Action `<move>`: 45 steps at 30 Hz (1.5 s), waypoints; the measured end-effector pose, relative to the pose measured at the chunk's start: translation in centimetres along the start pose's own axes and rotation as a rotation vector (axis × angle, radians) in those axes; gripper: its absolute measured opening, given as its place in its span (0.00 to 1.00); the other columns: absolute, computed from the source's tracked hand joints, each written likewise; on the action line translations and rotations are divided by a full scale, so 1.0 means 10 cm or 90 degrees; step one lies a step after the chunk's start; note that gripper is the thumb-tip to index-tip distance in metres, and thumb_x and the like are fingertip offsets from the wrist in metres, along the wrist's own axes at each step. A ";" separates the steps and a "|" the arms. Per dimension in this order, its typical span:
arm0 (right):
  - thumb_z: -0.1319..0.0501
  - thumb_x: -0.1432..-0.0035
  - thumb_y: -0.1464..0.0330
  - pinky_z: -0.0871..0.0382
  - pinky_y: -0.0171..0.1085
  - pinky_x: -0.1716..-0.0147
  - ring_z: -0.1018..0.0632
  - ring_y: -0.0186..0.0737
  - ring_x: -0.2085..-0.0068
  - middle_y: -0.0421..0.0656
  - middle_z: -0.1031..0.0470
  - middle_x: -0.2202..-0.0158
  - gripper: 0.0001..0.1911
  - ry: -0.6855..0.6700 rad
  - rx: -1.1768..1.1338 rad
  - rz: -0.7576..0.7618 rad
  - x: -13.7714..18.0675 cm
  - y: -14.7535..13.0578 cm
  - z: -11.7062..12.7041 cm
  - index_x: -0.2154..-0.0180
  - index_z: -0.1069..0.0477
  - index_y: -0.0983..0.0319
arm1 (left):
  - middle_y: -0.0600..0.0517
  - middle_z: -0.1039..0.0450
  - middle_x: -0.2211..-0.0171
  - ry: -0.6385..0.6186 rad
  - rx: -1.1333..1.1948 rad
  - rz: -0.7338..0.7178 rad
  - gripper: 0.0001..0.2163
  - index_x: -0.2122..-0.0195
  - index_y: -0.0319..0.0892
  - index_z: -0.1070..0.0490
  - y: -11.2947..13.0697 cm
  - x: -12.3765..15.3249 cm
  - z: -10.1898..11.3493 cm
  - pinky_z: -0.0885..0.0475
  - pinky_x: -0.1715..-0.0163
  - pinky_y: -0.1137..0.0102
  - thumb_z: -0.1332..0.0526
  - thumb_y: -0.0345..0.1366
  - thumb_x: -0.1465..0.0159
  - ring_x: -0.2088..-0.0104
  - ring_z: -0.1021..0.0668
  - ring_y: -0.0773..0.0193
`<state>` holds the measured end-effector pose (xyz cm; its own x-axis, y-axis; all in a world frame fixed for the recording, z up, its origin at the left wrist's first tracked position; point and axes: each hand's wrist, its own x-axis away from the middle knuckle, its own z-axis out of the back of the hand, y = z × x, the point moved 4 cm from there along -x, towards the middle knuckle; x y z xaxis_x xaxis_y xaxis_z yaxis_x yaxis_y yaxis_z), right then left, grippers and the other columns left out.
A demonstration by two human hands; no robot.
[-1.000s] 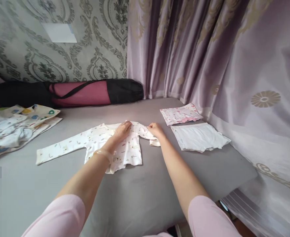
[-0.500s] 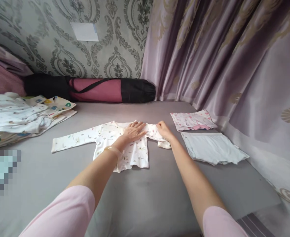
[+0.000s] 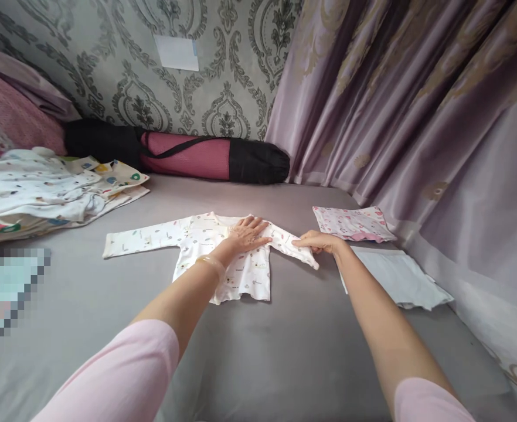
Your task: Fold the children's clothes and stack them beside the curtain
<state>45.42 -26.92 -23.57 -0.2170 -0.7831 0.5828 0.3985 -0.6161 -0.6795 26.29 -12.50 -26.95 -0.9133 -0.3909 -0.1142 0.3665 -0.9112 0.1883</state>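
A small white long-sleeved baby shirt [image 3: 197, 237] with a scattered print lies spread on the grey sheet [image 3: 267, 357]. My left hand [image 3: 246, 234] rests flat on its upper chest, fingers spread, with a pale bangle [image 3: 213, 266] round the wrist. Out at the right, my right hand [image 3: 322, 241] pinches the shirt's right-hand sleeve between thumb and fingers. That sleeve slants down to the right, its cuff end bunched. The other sleeve stretches straight out to the left. My left forearm covers part of the shirt's lower front.
Folded pink-print cloth [image 3: 350, 223] and folded white cloth [image 3: 399, 275] lie at the right, near the purple curtain [image 3: 329, 117]. A pile of printed clothes [image 3: 43, 187] sits at the left. Along the patterned wall lies a black and pink roll bag [image 3: 188, 155].
My right hand has slid outward along the sleeve. The sleeve, folded under at its end before, now extends further right. My left hand stays on the chest. The view has shifted slightly.
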 end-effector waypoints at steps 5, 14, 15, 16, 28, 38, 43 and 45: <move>0.25 0.66 0.50 0.52 0.29 0.82 0.40 0.27 0.80 0.33 0.40 0.84 0.27 0.077 -0.017 0.079 0.07 0.04 0.17 0.82 0.37 0.61 | 0.46 0.45 0.32 0.001 0.001 -0.003 0.34 0.31 0.48 0.46 -0.02 -0.01 -0.03 0.47 0.36 0.51 0.56 0.61 0.33 0.33 0.42 0.44; 0.26 0.61 0.59 0.34 0.31 0.77 0.27 0.32 0.75 0.36 0.29 0.76 0.21 0.202 -0.277 0.107 0.13 0.17 0.17 0.74 0.36 0.59 | 0.47 0.44 0.32 0.019 0.019 0.001 0.33 0.32 0.49 0.45 -0.01 0.00 -0.03 0.47 0.36 0.51 0.57 0.61 0.32 0.33 0.43 0.44; 0.27 0.59 0.60 0.32 0.32 0.76 0.25 0.34 0.73 0.37 0.27 0.74 0.19 0.216 -0.304 0.106 0.15 0.18 0.16 0.72 0.35 0.59 | 0.47 0.44 0.32 0.021 0.019 0.002 0.33 0.32 0.49 0.45 -0.01 0.00 -0.03 0.47 0.36 0.51 0.57 0.60 0.32 0.33 0.43 0.44; 0.28 0.57 0.61 0.31 0.32 0.75 0.24 0.34 0.73 0.38 0.26 0.73 0.17 0.231 -0.328 0.103 0.16 0.19 0.15 0.70 0.33 0.59 | 0.47 0.44 0.32 0.021 0.020 0.002 0.32 0.32 0.49 0.45 -0.01 0.00 -0.03 0.47 0.36 0.52 0.57 0.60 0.32 0.33 0.43 0.44; 0.39 0.47 0.70 0.28 0.37 0.63 0.23 0.39 0.66 0.42 0.22 0.66 0.08 0.459 -0.017 0.167 0.25 0.45 0.39 0.65 0.22 0.60 | 0.44 0.46 0.31 0.025 0.012 0.001 0.34 0.31 0.48 0.46 -0.05 -0.03 -0.09 0.48 0.36 0.52 0.59 0.61 0.32 0.33 0.42 0.43; 0.51 0.40 0.81 0.37 0.40 0.48 0.30 0.50 0.44 0.55 0.29 0.46 0.24 0.483 0.623 -0.001 0.22 0.31 -0.05 0.47 0.27 0.64 | 0.40 0.50 0.30 -0.007 0.022 0.027 0.39 0.31 0.47 0.46 -0.05 -0.02 -0.08 0.49 0.36 0.50 0.55 0.66 0.37 0.32 0.45 0.40; 0.54 0.38 0.80 0.37 0.42 0.49 0.28 0.51 0.45 0.56 0.28 0.47 0.23 0.499 0.657 -0.089 0.26 0.17 -0.08 0.48 0.27 0.66 | 0.40 0.51 0.30 -0.027 0.018 0.037 0.40 0.31 0.48 0.47 -0.04 -0.02 -0.06 0.51 0.35 0.51 0.56 0.67 0.37 0.31 0.46 0.41; 0.55 0.37 0.80 0.38 0.46 0.47 0.29 0.54 0.44 0.58 0.28 0.47 0.23 0.523 0.655 -0.098 0.26 0.06 -0.12 0.50 0.26 0.68 | 0.40 0.51 0.30 -0.031 0.016 0.041 0.39 0.31 0.48 0.47 -0.03 -0.02 -0.04 0.51 0.35 0.51 0.56 0.66 0.36 0.31 0.47 0.42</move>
<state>44.07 -29.44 -22.98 -0.6482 -0.7589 -0.0617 0.7314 -0.6432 0.2266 26.43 -12.24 -27.37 -0.8960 -0.4407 -0.0542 0.4201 -0.8808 0.2184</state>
